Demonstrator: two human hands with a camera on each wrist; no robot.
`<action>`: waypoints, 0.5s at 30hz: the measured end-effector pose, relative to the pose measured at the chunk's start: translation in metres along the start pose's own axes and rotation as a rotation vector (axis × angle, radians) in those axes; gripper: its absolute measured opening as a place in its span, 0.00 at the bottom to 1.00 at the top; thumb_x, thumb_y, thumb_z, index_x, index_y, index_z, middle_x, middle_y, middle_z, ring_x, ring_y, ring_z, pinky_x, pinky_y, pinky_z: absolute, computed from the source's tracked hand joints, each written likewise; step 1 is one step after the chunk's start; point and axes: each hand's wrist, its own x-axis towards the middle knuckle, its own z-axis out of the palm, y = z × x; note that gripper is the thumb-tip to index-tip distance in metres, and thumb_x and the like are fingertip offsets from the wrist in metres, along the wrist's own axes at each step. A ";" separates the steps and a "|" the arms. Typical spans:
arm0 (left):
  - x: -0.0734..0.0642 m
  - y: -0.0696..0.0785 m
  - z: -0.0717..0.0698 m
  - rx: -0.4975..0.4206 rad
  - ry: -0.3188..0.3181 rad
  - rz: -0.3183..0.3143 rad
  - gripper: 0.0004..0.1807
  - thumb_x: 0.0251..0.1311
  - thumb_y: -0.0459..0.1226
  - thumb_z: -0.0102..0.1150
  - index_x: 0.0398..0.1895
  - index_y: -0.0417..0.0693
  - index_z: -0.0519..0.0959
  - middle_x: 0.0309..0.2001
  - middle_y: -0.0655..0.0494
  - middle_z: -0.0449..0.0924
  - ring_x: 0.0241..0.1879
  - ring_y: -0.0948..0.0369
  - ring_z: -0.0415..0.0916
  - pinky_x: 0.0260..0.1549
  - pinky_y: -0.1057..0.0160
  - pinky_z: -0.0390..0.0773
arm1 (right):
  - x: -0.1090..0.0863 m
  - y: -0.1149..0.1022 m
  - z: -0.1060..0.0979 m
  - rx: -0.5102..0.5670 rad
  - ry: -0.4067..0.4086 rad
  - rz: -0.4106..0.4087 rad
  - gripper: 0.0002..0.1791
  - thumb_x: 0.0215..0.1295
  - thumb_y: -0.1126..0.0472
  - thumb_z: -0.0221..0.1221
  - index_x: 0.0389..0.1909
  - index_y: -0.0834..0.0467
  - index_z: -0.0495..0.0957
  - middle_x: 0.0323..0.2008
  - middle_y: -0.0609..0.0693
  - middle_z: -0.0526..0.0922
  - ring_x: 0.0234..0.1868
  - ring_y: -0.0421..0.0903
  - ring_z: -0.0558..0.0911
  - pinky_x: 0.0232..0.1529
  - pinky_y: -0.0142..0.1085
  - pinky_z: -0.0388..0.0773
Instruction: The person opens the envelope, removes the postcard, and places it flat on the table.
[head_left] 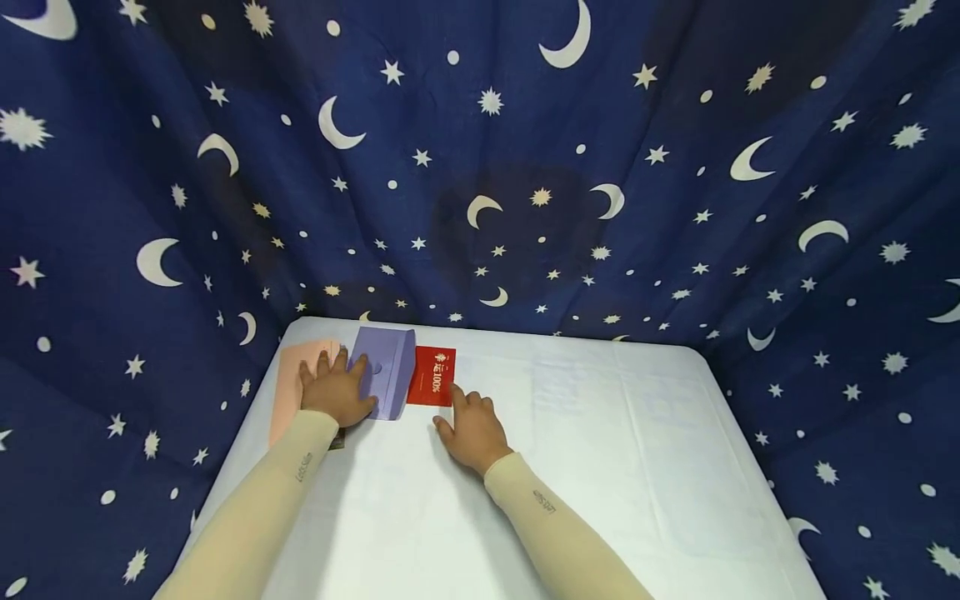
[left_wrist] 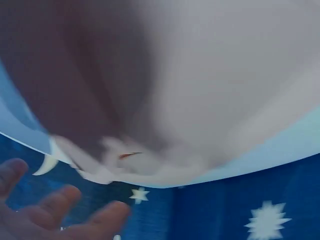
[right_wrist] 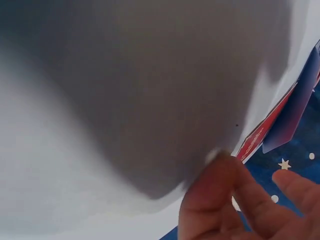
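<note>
My left hand [head_left: 335, 390] lies with fingers spread across a pink envelope [head_left: 288, 387] and the left part of a purple envelope [head_left: 384, 354]. The purple envelope's flap stands out on its right side. A red card [head_left: 433, 375] with pale characters and "100%" borders that flap, its left edge partly covered. At the card's lower right corner is the index fingertip of my right hand [head_left: 477, 433], its thumb held apart. In the right wrist view the red card [right_wrist: 265, 130] and the purple flap [right_wrist: 295, 117] show beyond the fingers.
A small dark patterned piece [head_left: 337, 439] peeks out below the left wrist, mostly hidden. Everything lies at the far left of a white-covered table [head_left: 585, 467]. A dark blue curtain [head_left: 480, 150] with moons and stars encloses the back and sides.
</note>
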 end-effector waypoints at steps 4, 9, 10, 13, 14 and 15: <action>-0.020 -0.011 -0.011 -0.001 -0.027 -0.111 0.61 0.48 0.72 0.66 0.82 0.51 0.62 0.79 0.26 0.52 0.72 0.16 0.45 0.58 0.10 0.37 | -0.019 0.000 -0.004 0.010 0.000 -0.029 0.42 0.75 0.40 0.60 0.80 0.58 0.63 0.60 0.59 0.80 0.56 0.57 0.78 0.59 0.49 0.80; -0.032 -0.019 -0.016 -0.060 -0.117 -0.188 0.64 0.48 0.70 0.67 0.84 0.49 0.57 0.78 0.21 0.45 0.70 0.12 0.42 0.52 0.08 0.46 | -0.037 0.005 -0.008 0.041 0.035 -0.055 0.42 0.74 0.42 0.61 0.80 0.60 0.62 0.59 0.60 0.81 0.58 0.59 0.80 0.62 0.50 0.78; -0.031 -0.018 -0.017 -0.081 -0.132 -0.188 0.64 0.48 0.69 0.68 0.84 0.48 0.56 0.78 0.20 0.45 0.69 0.11 0.42 0.50 0.08 0.50 | -0.040 0.008 -0.009 0.040 0.041 -0.051 0.42 0.74 0.42 0.61 0.80 0.60 0.62 0.58 0.59 0.81 0.58 0.59 0.80 0.62 0.50 0.78; -0.030 -0.015 -0.017 -0.133 -0.152 -0.179 0.63 0.48 0.67 0.69 0.83 0.46 0.57 0.76 0.21 0.47 0.65 0.12 0.50 0.44 0.11 0.63 | -0.048 0.016 -0.011 0.036 0.079 -0.037 0.42 0.73 0.43 0.63 0.80 0.59 0.62 0.59 0.59 0.80 0.57 0.58 0.80 0.61 0.50 0.78; -0.030 -0.015 -0.015 -0.149 -0.149 -0.165 0.63 0.48 0.67 0.69 0.83 0.46 0.57 0.75 0.20 0.49 0.63 0.12 0.54 0.42 0.13 0.66 | -0.051 0.018 -0.011 0.031 0.098 -0.031 0.42 0.72 0.44 0.64 0.80 0.58 0.63 0.60 0.58 0.79 0.57 0.58 0.80 0.60 0.50 0.79; -0.031 -0.015 -0.014 -0.164 -0.146 -0.153 0.62 0.48 0.66 0.69 0.82 0.45 0.57 0.74 0.21 0.50 0.61 0.13 0.57 0.40 0.15 0.69 | -0.054 0.019 -0.011 0.027 0.113 -0.028 0.42 0.71 0.44 0.65 0.80 0.58 0.63 0.60 0.58 0.79 0.57 0.57 0.80 0.59 0.49 0.79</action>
